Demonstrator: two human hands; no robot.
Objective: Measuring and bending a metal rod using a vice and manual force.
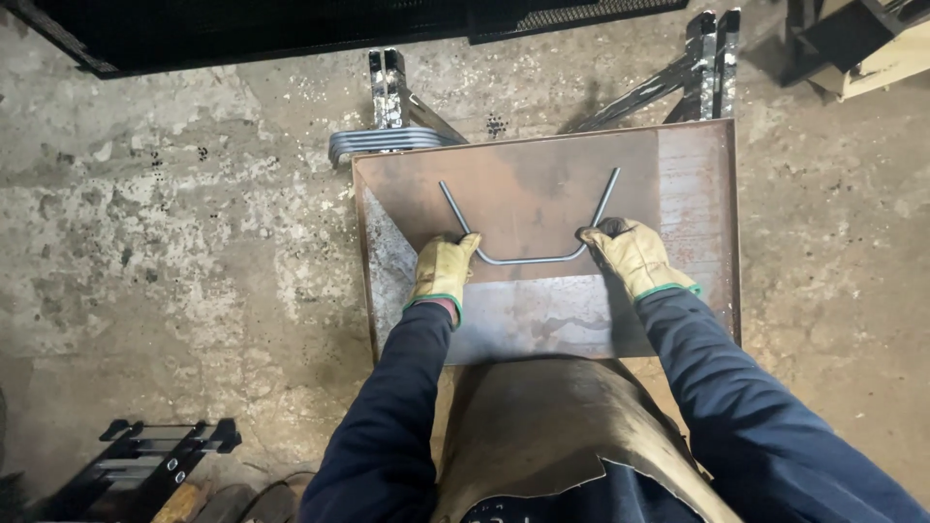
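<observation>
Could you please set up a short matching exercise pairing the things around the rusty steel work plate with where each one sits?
Things:
1. bent grey metal rod
2. stack of bent grey rods
3. black metal rack
4. brown leather apron

Places:
A. off the plate's far left corner
B. on the floor, lower left
C. on the rusty steel plate, gripped by left hand and right hand in yellow gloves
D. at the plate's near edge, between the dark blue sleeves

Pairs: 1-C, 2-A, 3-B, 4-D
</observation>
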